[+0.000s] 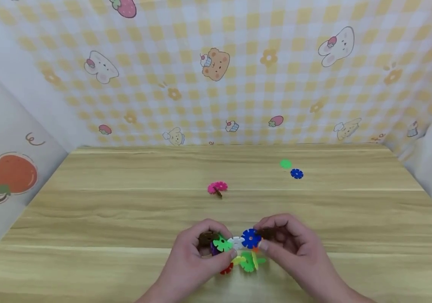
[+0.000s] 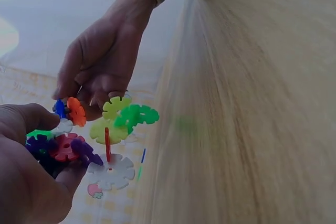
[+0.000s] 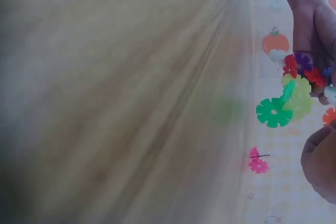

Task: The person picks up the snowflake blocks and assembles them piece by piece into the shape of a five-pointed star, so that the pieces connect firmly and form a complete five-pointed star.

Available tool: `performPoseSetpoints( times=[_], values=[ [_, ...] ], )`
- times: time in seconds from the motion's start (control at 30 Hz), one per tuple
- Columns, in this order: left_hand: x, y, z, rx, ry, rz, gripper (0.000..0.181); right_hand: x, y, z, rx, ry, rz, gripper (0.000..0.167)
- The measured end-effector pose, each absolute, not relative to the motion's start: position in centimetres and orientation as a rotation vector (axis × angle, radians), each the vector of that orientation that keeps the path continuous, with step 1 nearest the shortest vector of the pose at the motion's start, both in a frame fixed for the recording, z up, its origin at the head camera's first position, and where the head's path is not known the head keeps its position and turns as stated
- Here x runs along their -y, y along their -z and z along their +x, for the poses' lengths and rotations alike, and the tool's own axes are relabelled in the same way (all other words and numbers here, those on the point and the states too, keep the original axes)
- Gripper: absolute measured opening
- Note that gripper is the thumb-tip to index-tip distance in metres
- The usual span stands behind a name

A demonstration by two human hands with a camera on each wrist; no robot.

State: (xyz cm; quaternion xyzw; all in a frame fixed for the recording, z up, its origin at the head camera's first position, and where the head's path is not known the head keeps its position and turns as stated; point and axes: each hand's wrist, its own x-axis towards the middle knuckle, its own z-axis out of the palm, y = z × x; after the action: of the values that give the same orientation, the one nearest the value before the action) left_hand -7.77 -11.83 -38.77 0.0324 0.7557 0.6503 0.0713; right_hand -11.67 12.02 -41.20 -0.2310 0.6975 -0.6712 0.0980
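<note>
A joined string of notched plastic discs hangs between my two hands in the head view. My left hand [image 1: 191, 254] grips its left part, with a green disc [image 1: 222, 243] and a brown disc [image 1: 207, 238] by the fingers. A white disc [image 1: 236, 243] links across to a blue disc [image 1: 252, 238]. Thumb and fingers of my right hand [image 1: 295, 246] pinch the string at the blue disc, where a brown disc [image 1: 267, 232] sticks out. Yellow, green and red discs hang below. In the left wrist view an orange disc [image 2: 76, 112] shows beside the blue one.
Two joined pink discs with a brown one [image 1: 217, 189] lie on the wooden table [image 1: 125, 210] ahead of my hands. Farther back on the right are a loose green disc [image 1: 286, 164] and a blue disc [image 1: 297, 174]. A patterned wall covering [image 1: 246, 84] rises behind the table.
</note>
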Motion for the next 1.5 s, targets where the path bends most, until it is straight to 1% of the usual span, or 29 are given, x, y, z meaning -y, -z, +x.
performPoseSetpoints(
  times=[0.07,0.13,0.27,0.43,0.57,0.73,0.87,1.0,1.1,1.27,1.33,1.4,1.5],
  values=[
    [11.8,38.8,-7.7,-2.3,-1.941,0.107,0.023,-11.9,41.3,-11.6,-2.062,1.981,-0.74,0.031],
    [11.7,38.8,-7.7,-2.336,-1.923,0.116,0.022,-11.9,41.3,-11.6,-2.058,1.979,-0.766,0.033],
    [11.5,38.8,-7.6,-2.37,-1.909,0.127,0.018,-12.0,41.6,-11.4,-2.055,1.994,-0.788,0.033],
    [11.4,38.9,-7.4,-2.353,-1.957,0.203,0.015,-12.0,42.3,-11.4,-2.019,2.055,-0.993,0.034],
    [11.2,39.1,-7.3,-2.336,-2.004,0.267,0.013,-11.9,42.5,-11.3,-1.977,2.092,-1.054,0.032],
    [11.0,38.9,-7.4,-2.318,-1.968,0.245,0.014,-12.0,42.0,-11.2,-2.006,2.052,-0.975,0.03],
    [11.3,39.0,-7.4,-2.311,-1.925,0.239,0.018,-11.9,41.0,-11.1,-2.103,1.936,-0.795,0.028],
    [11.7,39.0,-7.4,-2.313,-1.928,0.29,0.023,-11.8,40.4,-11.3,-2.142,1.907,-0.669,0.033],
    [11.9,38.7,-7.5,-2.363,-1.908,0.362,0.034,-11.8,40.1,-11.6,-2.15,1.93,-0.697,0.036],
    [11.5,38.0,-8.2,-2.483,-1.741,0.661,0.049,-11.7,39.4,-11.8,-2.133,1.905,-0.761,0.038],
    [11.1,37.9,-8.5,-2.508,-1.695,0.783,0.05,-11.6,39.1,-11.8,-2.111,1.875,-0.754,0.039],
    [10.9,38.0,-8.6,-2.492,-1.689,0.835,0.049,-11.5,38.9,-11.8,-2.086,1.848,-0.733,0.041],
    [10.7,38.0,-8.7,-2.462,-1.693,0.795,0.04,-11.5,38.7,-12.0,-2.029,1.822,-0.73,0.045]
  ],
)
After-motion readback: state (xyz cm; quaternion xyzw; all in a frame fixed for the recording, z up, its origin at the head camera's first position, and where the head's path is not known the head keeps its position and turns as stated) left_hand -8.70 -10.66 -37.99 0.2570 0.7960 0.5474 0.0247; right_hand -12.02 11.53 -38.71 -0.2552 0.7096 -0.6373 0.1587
